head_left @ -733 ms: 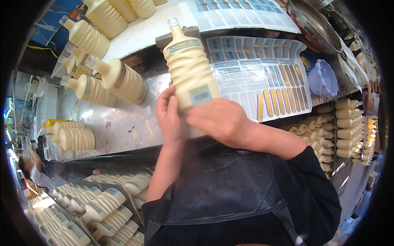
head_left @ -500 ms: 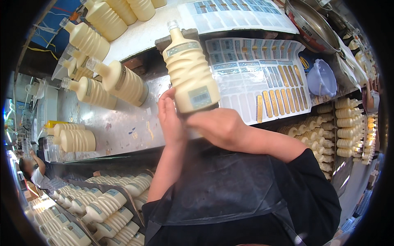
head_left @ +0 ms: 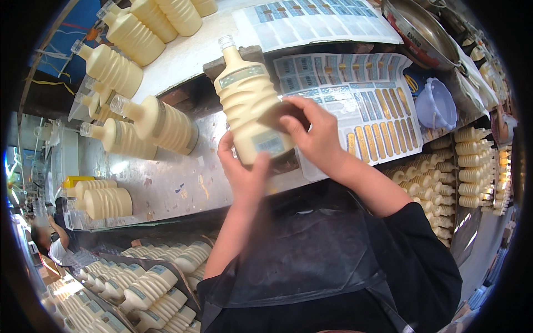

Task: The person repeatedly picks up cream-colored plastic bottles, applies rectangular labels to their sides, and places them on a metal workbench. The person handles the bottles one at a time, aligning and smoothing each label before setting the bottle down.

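Note:
A cream ribbed bottle (head_left: 242,102) with a clear threaded neck leans back against a dark block (head_left: 252,54). It bears a narrow label on its shoulder and a blue-grey label (head_left: 270,143) near its base. My left hand (head_left: 242,176) grips the bottle's lower end, fingers on its left side and thumb by the bottom label. Between the thumb and fingers of my right hand (head_left: 322,136) is a thin dark brown flat piece (head_left: 276,116), held against or just above the bottle's lower right side. Its exact kind does not show.
Label sheets (head_left: 333,105) with blue and gold stickers lie right of the bottle. A lilac bucket (head_left: 436,105) and a large metal pan (head_left: 422,33) stand further right. Several cream bottles (head_left: 166,125) lie on the metal table (head_left: 166,186); racks of bottles (head_left: 147,283) flank me.
My right hand has risen from below the bottle's base to its right side, bringing the dark piece into sight. My left thumb has come round the bottle's lower end.

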A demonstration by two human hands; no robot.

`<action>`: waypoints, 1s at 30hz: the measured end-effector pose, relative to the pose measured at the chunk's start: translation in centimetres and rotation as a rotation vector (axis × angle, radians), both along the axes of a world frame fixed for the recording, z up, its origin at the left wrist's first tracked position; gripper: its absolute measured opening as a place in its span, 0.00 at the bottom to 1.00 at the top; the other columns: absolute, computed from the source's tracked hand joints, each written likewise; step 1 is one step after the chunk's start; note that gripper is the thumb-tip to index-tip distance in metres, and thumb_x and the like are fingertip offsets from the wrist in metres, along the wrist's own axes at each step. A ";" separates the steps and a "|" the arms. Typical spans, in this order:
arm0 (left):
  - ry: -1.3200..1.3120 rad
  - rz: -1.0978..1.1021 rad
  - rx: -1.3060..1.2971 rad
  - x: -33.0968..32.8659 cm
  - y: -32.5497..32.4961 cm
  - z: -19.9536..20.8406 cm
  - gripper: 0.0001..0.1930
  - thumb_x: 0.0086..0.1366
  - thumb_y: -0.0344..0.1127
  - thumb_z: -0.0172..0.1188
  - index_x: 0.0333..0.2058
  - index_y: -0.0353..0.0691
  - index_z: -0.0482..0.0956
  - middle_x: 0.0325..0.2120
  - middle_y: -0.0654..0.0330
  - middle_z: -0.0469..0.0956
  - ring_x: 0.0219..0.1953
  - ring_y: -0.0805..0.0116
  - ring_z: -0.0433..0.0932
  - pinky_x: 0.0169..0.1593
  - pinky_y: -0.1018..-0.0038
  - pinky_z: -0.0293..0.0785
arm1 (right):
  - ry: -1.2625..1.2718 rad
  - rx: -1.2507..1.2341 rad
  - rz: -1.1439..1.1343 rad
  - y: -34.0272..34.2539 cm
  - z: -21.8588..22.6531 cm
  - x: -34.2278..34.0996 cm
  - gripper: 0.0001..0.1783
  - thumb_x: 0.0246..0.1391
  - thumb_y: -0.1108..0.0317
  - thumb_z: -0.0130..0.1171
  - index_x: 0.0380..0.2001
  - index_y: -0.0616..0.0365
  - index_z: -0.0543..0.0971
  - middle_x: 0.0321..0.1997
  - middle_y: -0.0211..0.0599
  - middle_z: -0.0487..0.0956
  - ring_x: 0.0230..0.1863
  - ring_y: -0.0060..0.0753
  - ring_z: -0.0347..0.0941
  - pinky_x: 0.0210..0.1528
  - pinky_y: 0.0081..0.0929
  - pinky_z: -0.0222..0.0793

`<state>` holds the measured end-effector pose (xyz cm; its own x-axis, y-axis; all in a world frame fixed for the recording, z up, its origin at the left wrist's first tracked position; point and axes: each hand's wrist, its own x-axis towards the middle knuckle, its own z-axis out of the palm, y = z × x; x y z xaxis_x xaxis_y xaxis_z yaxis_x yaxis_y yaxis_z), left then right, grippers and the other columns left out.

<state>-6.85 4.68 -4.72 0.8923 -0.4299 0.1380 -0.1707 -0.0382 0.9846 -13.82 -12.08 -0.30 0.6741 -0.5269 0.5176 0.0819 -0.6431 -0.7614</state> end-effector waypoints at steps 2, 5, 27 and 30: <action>0.054 -0.035 -0.046 0.0 0.3 0.0 0.48 0.56 0.39 0.68 0.68 0.27 0.51 0.60 0.43 0.62 0.64 0.51 0.65 0.67 0.56 0.63 | -0.054 -0.086 0.028 -0.7 0.3 0.0 0.15 0.51 0.77 0.68 0.44 0.62 0.82 0.40 0.44 0.85 0.39 0.42 0.83 0.43 0.31 0.78; -0.114 -0.049 0.144 0.7 0.8 -0.9 0.48 0.53 0.45 0.74 0.68 0.32 0.59 0.60 0.46 0.67 0.65 0.50 0.66 0.68 0.57 0.63 | -0.152 -0.330 0.156 -0.4 0.3 -1.2 0.16 0.45 0.79 0.68 0.40 0.56 0.83 0.39 0.38 0.84 0.38 0.42 0.83 0.40 0.34 0.77; -0.504 0.044 0.211 1.6 2.1 2.0 0.36 0.53 0.31 0.77 0.59 0.39 0.69 0.55 0.52 0.73 0.59 0.56 0.72 0.64 0.62 0.67 | 0.351 0.638 0.292 -1.1 3.8 -3.8 0.15 0.67 0.65 0.53 0.40 0.63 0.86 0.31 0.29 0.78 0.30 0.17 0.73 0.33 0.18 0.68; -0.720 0.056 0.202 2.1 1.2 3.0 0.33 0.51 0.32 0.76 0.55 0.38 0.73 0.54 0.49 0.73 0.55 0.49 0.73 0.61 0.59 0.68 | 0.429 0.515 0.258 -2.0 2.2 -5.3 0.15 0.68 0.63 0.55 0.40 0.63 0.87 0.23 0.28 0.77 0.23 0.16 0.73 0.27 0.21 0.68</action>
<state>-4.77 5.87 -1.73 0.6322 -0.4658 0.6191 -0.7628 -0.2341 0.6028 -19.12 -14.13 1.89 0.8986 -0.4289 -0.0926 -0.1918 -0.1942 -0.9620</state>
